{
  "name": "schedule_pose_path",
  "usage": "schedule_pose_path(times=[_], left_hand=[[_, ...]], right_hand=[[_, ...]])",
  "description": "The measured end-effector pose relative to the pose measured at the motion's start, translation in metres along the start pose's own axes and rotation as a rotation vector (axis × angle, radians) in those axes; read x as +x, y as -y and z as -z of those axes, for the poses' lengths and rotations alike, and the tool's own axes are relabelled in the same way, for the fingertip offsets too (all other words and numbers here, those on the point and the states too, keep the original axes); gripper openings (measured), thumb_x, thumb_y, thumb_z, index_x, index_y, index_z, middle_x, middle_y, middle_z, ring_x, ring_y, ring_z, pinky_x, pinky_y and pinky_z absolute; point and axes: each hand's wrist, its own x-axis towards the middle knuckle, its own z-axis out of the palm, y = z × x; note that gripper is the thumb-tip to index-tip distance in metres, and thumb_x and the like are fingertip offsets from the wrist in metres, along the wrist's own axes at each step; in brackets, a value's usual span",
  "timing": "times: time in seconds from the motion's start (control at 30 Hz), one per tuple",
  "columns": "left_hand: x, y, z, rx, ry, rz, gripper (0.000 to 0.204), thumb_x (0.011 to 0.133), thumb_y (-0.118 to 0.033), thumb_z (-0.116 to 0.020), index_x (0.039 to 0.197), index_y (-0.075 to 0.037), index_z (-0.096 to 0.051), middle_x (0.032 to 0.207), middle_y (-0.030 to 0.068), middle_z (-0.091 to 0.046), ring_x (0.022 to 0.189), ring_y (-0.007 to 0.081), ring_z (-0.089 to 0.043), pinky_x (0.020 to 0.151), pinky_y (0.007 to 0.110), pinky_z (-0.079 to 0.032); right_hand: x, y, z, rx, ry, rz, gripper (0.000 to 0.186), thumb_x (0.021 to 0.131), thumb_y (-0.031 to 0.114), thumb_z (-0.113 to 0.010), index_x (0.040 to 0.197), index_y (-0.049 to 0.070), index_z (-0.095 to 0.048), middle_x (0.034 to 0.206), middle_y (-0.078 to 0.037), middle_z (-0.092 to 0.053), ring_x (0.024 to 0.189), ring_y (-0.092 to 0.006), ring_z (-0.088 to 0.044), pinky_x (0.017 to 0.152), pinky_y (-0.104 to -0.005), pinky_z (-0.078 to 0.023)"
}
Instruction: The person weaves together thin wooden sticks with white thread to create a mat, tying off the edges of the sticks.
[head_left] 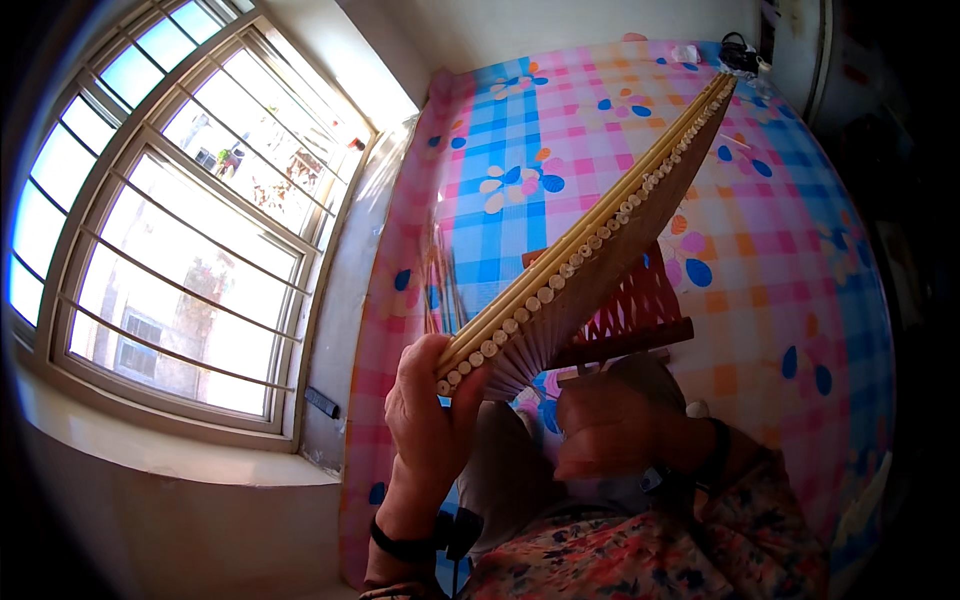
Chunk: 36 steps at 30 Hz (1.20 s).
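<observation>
My left hand [425, 410] is closed around the near end of a long mat of pale round sticks [570, 265], seen nearly edge-on. The sticks lie side by side with their whitish cut ends in a row. Held up at a slant, the mat runs away to the upper right, its underside in shade. My right hand [610, 420] is below the mat, close to my lap; motion smears its fingers, so its grip is unclear. Behind the mat, partly covered by it, a dark red wooden frame with red slats [635, 310] rests on the sheet.
A checked, flowered sheet [510, 110] in pink and blue spreads beneath everything. Blurred thin sticks [437, 280] show left of the mat. Along the left runs a barred window [180, 290] with a ledge bearing a small dark object [321, 403]. Dark cables [737, 52] lie at the far right.
</observation>
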Motion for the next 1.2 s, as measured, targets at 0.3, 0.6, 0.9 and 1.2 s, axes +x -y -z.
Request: schedule_pose_path(times=[0.3,0.6,0.9,1.2], left_hand=[[0.0,-0.012,-0.002,-0.053,0.025,-0.15,0.044,0.075,-0.012,-0.075,0.108,0.001,-0.048,0.085,0.016,-0.059,0.069,0.0269,-0.061,0.057,0.035,-0.05],[0.011,0.004,-0.002,-0.207,0.008,0.274,0.033,0.085,-0.01,-0.063,0.113,0.0,-0.049,0.09,0.0121,-0.06,0.073,0.0164,-0.061,0.06,0.028,-0.05],[0.01,0.008,0.003,-0.164,-0.003,0.254,0.037,0.079,-0.006,-0.069,0.111,-0.001,-0.051,0.095,0.0123,-0.06,0.08,0.0186,-0.061,0.066,0.03,-0.051],[-0.001,-0.017,-0.008,-0.152,-0.023,0.001,0.054,0.078,-0.007,-0.07,0.123,0.0,-0.043,0.102,0.0186,-0.057,0.083,0.0282,-0.061,0.065,0.034,-0.052]], right_hand=[[-0.02,0.023,0.013,-0.102,0.252,-0.158,0.017,0.075,0.037,-0.063,0.077,0.02,-0.067,0.074,-0.005,-0.052,0.071,-0.0238,-0.054,0.061,-0.0389,-0.046],[-0.055,0.018,0.014,-0.336,0.108,-0.065,0.018,0.071,0.019,-0.073,0.069,0.012,-0.056,0.068,-0.005,-0.053,0.061,-0.0233,-0.055,0.047,-0.0335,-0.039],[-0.092,0.017,0.04,-0.156,-0.417,-0.457,0.014,0.084,0.016,-0.061,0.076,0.007,-0.053,0.071,-0.007,-0.054,0.058,-0.0196,-0.056,0.048,-0.0302,-0.045],[-0.136,0.067,0.125,0.361,-1.105,-0.574,0.016,0.092,0.022,-0.051,0.083,0.008,-0.05,0.081,-0.006,-0.056,0.073,-0.0223,-0.059,0.053,-0.031,-0.049]])
